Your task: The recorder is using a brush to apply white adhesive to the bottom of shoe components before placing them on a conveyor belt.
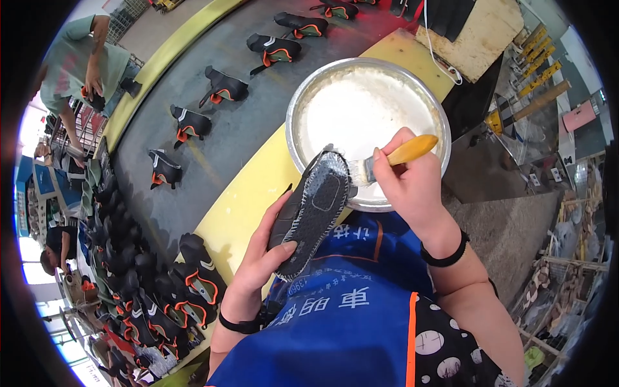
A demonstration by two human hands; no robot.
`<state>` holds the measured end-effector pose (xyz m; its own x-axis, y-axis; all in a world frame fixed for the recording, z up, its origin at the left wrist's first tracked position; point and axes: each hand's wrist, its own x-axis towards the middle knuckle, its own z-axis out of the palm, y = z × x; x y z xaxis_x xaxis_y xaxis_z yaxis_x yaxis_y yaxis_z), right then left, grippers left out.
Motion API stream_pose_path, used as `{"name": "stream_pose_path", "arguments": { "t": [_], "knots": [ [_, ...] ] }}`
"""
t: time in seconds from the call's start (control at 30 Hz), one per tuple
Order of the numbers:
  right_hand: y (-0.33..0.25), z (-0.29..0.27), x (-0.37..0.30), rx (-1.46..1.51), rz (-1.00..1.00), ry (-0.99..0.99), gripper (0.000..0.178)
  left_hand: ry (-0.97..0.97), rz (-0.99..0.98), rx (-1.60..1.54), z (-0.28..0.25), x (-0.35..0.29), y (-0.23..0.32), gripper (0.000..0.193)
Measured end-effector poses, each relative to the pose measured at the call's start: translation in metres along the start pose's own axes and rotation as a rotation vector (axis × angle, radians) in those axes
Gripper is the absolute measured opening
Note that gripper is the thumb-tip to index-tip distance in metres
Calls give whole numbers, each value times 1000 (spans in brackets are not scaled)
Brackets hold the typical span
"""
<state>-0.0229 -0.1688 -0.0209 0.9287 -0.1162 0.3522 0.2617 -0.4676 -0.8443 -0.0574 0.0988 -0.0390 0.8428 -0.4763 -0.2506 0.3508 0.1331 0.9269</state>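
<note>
My left hand (265,248) is closed around a black shoe upper (308,216), its stitched underside turned up toward me. White liquid wets the far end of that underside. Between the fingers of my right hand (412,180) is a flat paintbrush (412,149) with a yellow handle. Its white-coated bristles touch the edge of the upper near the wet end. Just beyond both hands stands a round metal basin (293,122) holding white liquid (361,106).
A grey conveyor belt (232,132) carries several black and orange shoe uppers (225,84). More uppers (193,290) are piled at the left. The basin rests on a yellow ledge (238,200). Across the belt, a person (77,71) handles a dark shoe. Shelving (548,290) stands at the right.
</note>
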Motion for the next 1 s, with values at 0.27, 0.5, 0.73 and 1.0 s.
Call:
{"name": "stream_pose_path", "arguments": {
  "t": [0.27,0.5,0.73,1.0],
  "knots": [
    [-5,10,-8,156,28,17,17,51,77,38,3,0,-2,82],
    [-10,3,-5,99,12,-82,18,84,156,141,3,3,-8,82],
    [0,4,13,110,-76,78,18,53,147,185,7,2,-4,84],
    [-24,18,-34,193,32,-7,16,139,160,93,6,5,-14,82]
  ]
}}
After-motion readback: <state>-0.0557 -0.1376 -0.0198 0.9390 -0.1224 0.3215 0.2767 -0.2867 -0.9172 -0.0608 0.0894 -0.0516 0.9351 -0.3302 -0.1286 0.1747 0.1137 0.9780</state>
